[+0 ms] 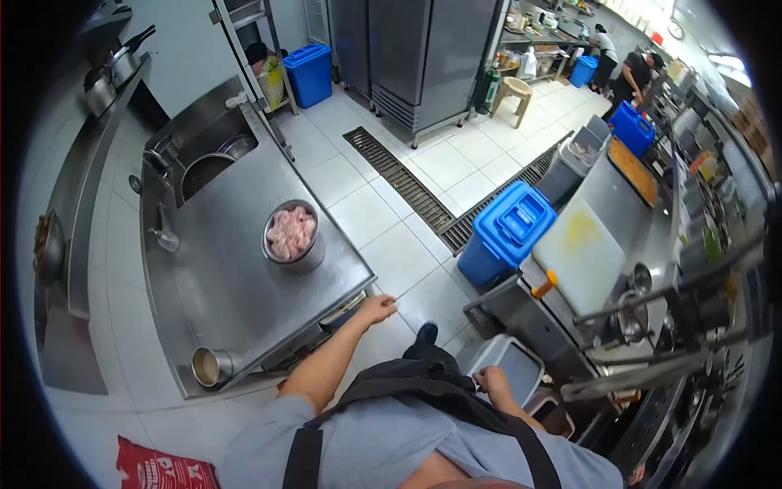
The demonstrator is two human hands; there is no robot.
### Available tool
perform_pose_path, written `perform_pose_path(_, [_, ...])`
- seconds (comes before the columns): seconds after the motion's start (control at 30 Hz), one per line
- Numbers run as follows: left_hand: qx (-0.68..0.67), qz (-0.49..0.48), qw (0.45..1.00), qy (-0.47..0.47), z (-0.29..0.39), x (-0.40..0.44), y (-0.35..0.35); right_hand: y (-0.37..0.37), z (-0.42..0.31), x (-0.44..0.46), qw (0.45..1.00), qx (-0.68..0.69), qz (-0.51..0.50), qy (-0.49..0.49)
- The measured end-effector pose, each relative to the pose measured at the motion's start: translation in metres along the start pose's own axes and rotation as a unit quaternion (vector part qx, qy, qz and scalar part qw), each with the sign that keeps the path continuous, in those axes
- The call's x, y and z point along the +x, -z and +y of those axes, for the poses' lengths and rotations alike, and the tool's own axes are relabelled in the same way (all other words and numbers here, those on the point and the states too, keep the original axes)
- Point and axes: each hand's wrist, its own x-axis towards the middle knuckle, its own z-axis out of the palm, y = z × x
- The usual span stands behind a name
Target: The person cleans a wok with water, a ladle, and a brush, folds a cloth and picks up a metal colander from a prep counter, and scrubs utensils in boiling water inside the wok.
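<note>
My left hand (pixel 379 310) hangs just off the corner of the steel sink counter (pixel 236 236), fingers loosely bent and apart, with nothing seen in it. On that counter, nearest this hand, stands a round metal pot (pixel 303 259) heaped with pale pink raw meat (pixel 291 233). My right hand (pixel 492 381) is low at my side, beside a grey-lidded bin (pixel 521 367). Its fingers are curled in, and whether they hold anything is hidden. A small metal pot (pixel 210 367) with brownish contents sits at the counter's near left corner.
A blue lidded bin (pixel 509 228) stands by the right-hand counter, below a stained white cutting board (pixel 580 253) and an orange-handled tool (pixel 544 284). Floor drain grates (pixel 399 179) cross the tiles. A stool (pixel 513 99) and two people are farther back. A red sack (pixel 163 469) lies lower left.
</note>
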Motion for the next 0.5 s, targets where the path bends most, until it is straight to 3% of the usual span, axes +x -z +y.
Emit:
perform_pose_path(0.07, [0.024, 0.016, 1.0, -0.002, 0.011, 0.0, 0.013, -0.009, -0.02, -0.029, 0.984, 0.009, 0.063, 0.165])
perform_pose_path(0.1, [-0.001, 0.008, 1.0, -0.026, 0.066, 0.097, -0.01, 0.088, -0.048, -0.003, 0.986, -0.03, 0.077, 0.146])
perform_pose_path(0.17, [0.072, 0.02, 0.997, -0.008, 0.08, 0.13, 0.016, 0.12, -0.113, -0.003, 0.909, 0.033, 0.142, 0.39])
perform_pose_path(0.2, [0.076, 0.039, 0.996, -0.004, 0.085, 0.145, 0.028, 0.125, -0.123, 0.045, 0.914, 0.059, 0.06, 0.397])
perform_pose_path(0.23, [0.104, 0.035, 0.994, 0.003, 0.087, 0.16, 0.025, 0.147, -0.144, 0.071, 0.908, 0.053, 0.057, 0.411])
perform_pose_path(0.3, [0.172, 0.018, 0.985, 0.018, 0.085, 0.18, 0.021, 0.182, -0.183, 0.117, 0.953, -0.046, 0.079, 0.288])
perform_pose_path(0.4, [0.232, -0.042, 0.969, 0.074, 0.08, 0.199, 0.032, 0.244, -0.219, 0.199, 0.922, -0.028, 0.162, 0.352])
perform_pose_path(0.5, [0.271, -0.014, 0.948, 0.164, 0.067, 0.218, 0.052, 0.317, -0.259, 0.259, 0.91, -0.037, 0.197, 0.363])
